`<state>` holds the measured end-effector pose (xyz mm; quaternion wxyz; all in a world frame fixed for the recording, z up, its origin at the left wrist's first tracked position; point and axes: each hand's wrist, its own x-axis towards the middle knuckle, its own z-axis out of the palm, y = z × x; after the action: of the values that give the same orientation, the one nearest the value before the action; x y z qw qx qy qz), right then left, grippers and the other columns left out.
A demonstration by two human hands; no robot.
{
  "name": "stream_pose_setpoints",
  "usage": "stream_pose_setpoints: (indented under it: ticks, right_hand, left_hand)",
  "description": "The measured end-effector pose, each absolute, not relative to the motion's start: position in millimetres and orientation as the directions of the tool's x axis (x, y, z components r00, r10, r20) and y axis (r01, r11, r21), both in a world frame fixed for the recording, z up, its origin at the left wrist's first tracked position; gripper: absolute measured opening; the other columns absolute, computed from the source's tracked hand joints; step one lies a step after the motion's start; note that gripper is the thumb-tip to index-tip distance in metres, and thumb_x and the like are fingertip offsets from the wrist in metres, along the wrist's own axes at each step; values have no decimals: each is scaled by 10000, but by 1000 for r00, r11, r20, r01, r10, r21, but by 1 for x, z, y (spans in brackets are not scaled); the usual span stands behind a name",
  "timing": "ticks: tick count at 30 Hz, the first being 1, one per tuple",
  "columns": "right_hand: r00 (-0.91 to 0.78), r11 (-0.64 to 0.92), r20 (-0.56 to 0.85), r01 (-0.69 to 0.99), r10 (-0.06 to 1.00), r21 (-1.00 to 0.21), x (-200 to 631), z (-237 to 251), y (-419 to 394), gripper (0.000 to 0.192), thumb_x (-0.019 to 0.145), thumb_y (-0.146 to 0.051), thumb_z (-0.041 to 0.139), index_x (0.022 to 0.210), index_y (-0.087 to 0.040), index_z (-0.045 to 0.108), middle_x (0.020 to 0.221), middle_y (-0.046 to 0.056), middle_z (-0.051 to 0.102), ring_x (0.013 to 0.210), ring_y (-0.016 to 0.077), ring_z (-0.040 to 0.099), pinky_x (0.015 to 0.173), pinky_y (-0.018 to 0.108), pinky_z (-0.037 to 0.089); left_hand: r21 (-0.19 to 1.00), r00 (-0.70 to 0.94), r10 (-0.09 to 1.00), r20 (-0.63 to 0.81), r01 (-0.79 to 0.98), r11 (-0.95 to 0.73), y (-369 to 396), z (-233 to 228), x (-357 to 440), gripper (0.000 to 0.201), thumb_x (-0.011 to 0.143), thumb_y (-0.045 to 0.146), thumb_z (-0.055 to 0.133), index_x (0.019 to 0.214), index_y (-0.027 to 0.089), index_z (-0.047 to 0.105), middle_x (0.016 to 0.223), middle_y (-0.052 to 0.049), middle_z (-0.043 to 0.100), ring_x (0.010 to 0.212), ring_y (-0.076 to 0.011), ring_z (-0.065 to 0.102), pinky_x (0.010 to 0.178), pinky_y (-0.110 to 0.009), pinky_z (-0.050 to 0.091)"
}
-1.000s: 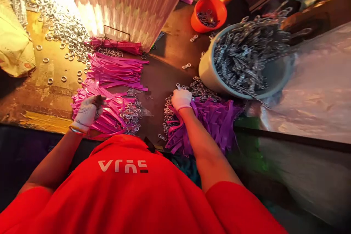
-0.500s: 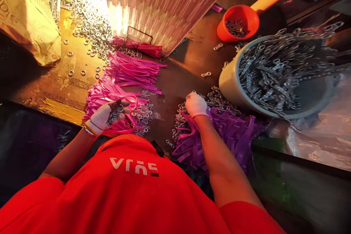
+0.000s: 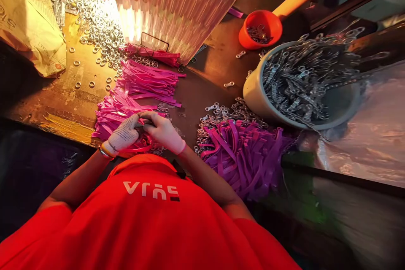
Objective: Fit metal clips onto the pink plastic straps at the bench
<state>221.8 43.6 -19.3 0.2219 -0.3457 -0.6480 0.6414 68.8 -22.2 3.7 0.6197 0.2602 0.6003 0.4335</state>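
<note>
I see my left hand [image 3: 124,135] and right hand [image 3: 163,130] meeting over the pink straps [image 3: 139,88], fingers pinching something small (too hidden to identify).

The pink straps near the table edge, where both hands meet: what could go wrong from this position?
1. The pink straps lie at the near edge of the table; the left hand and right hand working over them could push some off.
2. The grey bucket is heaped with metal clips above its rim; a bump may spill them.
3. Loose metal rings are scattered about and could roll away.
</note>
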Motion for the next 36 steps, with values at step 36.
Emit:
stream_pose_setpoints:
  ticks: [36]
  right_hand:
    - [-649, 465, -144, 665, 747, -584, 262, -20, 58, 219, 909, -199, 522, 776, -184, 695, 813, 89, 718, 766, 201, 590, 743, 318, 379]
  left_hand:
    - [800, 108, 803, -587, -79, 595, 10, -14, 95, 275, 811, 348, 717, 691, 171, 544, 539, 23, 512, 462, -73, 405, 435, -195, 282]
